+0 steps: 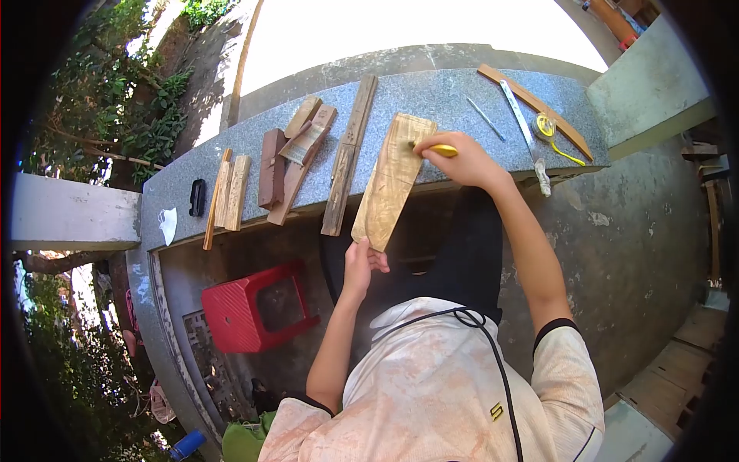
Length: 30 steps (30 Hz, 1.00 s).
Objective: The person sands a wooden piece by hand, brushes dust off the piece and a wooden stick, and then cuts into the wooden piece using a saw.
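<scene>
Step in hand: apparently marking the board point(394, 181). Hands apart: left hand point(359, 266) clamped on near end of board, right hand point(459, 159) closed around yellow pen point(444, 149), tip at board's far part. Board between hands, far part over surface point(454, 96), near end past its edge. For any further stroke, called for: firm left grip, light right pressure. Counts, left of hands: narrow sticks point(238, 192), three; black case point(198, 198), one; white mask point(168, 225), one; red stool point(235, 316), one, lower down. Overlapping wood pieces point(271, 165), exact count unclear. Beyond right hand: tape measure point(544, 128), one; thin rod point(485, 118), one; brown wooden strip point(539, 105), one.
</scene>
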Available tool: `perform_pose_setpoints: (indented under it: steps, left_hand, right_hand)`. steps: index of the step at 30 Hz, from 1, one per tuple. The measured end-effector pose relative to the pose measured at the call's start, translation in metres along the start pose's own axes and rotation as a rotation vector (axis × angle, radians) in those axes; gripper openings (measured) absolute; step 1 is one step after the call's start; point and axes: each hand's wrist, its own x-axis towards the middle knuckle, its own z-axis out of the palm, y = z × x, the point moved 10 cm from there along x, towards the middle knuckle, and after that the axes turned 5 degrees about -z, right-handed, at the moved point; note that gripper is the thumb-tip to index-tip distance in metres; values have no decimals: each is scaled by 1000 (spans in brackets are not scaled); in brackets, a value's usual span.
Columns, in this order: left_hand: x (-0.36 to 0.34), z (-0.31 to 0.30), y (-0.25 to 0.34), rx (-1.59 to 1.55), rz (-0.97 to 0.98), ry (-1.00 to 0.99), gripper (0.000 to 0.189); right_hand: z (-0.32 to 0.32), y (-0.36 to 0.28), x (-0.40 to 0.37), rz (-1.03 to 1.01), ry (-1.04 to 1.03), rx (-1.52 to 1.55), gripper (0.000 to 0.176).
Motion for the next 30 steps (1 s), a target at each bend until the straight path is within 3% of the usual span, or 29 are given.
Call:
perform_pose_setpoints:
  steps: [1, 4, 6, 8, 10, 11, 14, 15, 16, 18, 20, 22, 24, 26, 28, 29, 30]
  left_hand:
    - [0, 0, 0, 1, 5, 1, 47]
    - [1, -1, 0, 0, 0, 12, 48]
    - [1, 0, 0, -13, 5, 3, 48]
    - [2, -1, 1, -2, 9, -2, 48]
    - [0, 1, 0, -1, 10, -5, 48]
    - [-1, 1, 1, -4, 13, -7, 47]
    - [2, -1, 2, -1, 15, -7, 47]
    - [1, 0, 1, 1, 8, -8, 47]
    - [2, 0, 1, 6, 12, -10, 48]
    - [2, -1, 0, 9, 14, -9, 49]
    - [2, -2, -4, -27, 6, -18, 46]
    - [6, -1, 1, 13, 22, -11, 43]
    - [5, 0, 3, 133, 31, 9, 39]
    - [8, -2, -1, 114, -12, -3, 38]
    - [3, 1, 4, 75, -8, 3, 40]
    - [-2, 6, 13, 46, 19, 10, 43]
    - [-4, 11, 21, 18, 52, 18, 45]
  right_hand:
    - [-19, 3, 1, 19, 169, -209, 18]
    - [23, -32, -13, -23, -58, -368, 19]
    - [57, -61, -25, -199, -303, -90, 20]
    - [46, -35, -16, -173, -229, 27, 19]
    - [2, -4, 5, -49, 105, -94, 19]
    - [-10, 8, 6, 103, 172, -308, 19]
    - [41, -40, -6, -47, -98, -333, 18]
    - [58, -60, -15, -200, -190, -192, 19]
    - [70, -62, -21, -227, -316, -16, 19]
    - [46, -37, -13, -81, -192, 27, 19]
    - [7, 5, -8, 46, 136, -66, 23]
    - [15, -15, -18, 48, 104, -211, 22]
    - [53, -62, -37, -104, -120, -202, 19]
    - [70, -74, -53, -254, -263, 29, 18]
    - [43, -36, -42, -93, -85, 157, 18]
    - [26, -12, -38, -59, 76, 102, 16]
    - [12, -16, -35, 25, 107, -99, 17]
